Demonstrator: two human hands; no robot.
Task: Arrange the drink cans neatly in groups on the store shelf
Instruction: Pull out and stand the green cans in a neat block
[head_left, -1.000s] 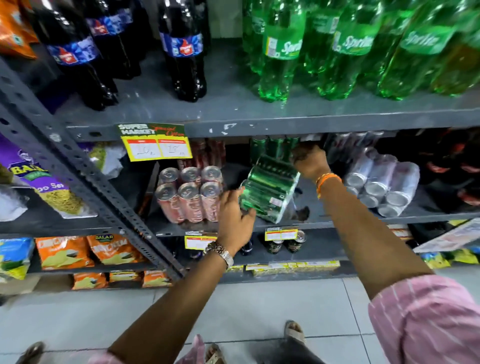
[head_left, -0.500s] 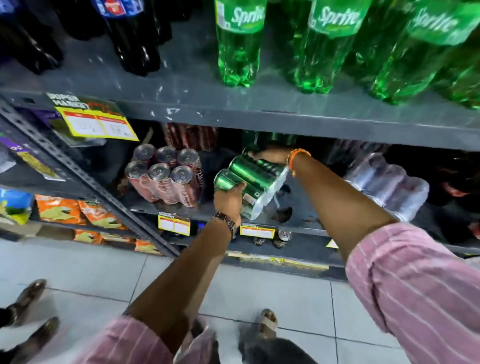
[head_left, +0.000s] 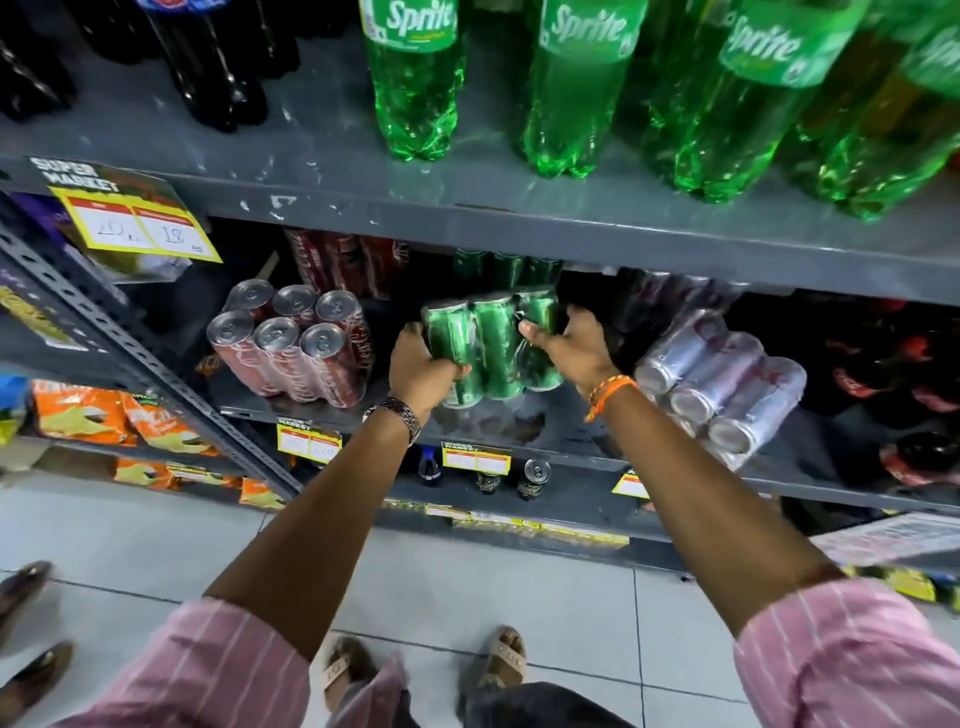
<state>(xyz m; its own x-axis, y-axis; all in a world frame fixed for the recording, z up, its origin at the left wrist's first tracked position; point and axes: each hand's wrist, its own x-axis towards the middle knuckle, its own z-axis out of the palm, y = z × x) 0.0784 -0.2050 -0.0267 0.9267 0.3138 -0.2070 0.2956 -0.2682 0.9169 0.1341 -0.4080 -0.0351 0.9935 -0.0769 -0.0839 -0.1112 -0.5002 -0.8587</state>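
Note:
A shrink-wrapped pack of green cans (head_left: 491, 343) sits in the middle of the grey can shelf (head_left: 524, 426), standing nearly upright. My left hand (head_left: 423, 371) grips its lower left corner. My right hand (head_left: 571, 345) holds its right side, thumb across the front. More green cans (head_left: 506, 267) stand behind it, deep in the shelf. A wrapped pack of red cans (head_left: 291, 345) stands upright to the left. To the right, a pack of silver cans (head_left: 719, 382) lies on its side.
Green Sprite bottles (head_left: 576, 88) and dark cola bottles (head_left: 208, 67) fill the shelf above. Price tags (head_left: 132, 223) hang on the shelf edges. Loose cans (head_left: 532, 475) stand on the lower shelf. Orange snack bags (head_left: 88, 413) sit left. Someone's shoes (head_left: 26, 587) show at the left edge.
The green pack has turned from lying tilted to nearly upright and moved deeper into the shelf. My right hand came from behind the pack to its right side; the camera moved closer.

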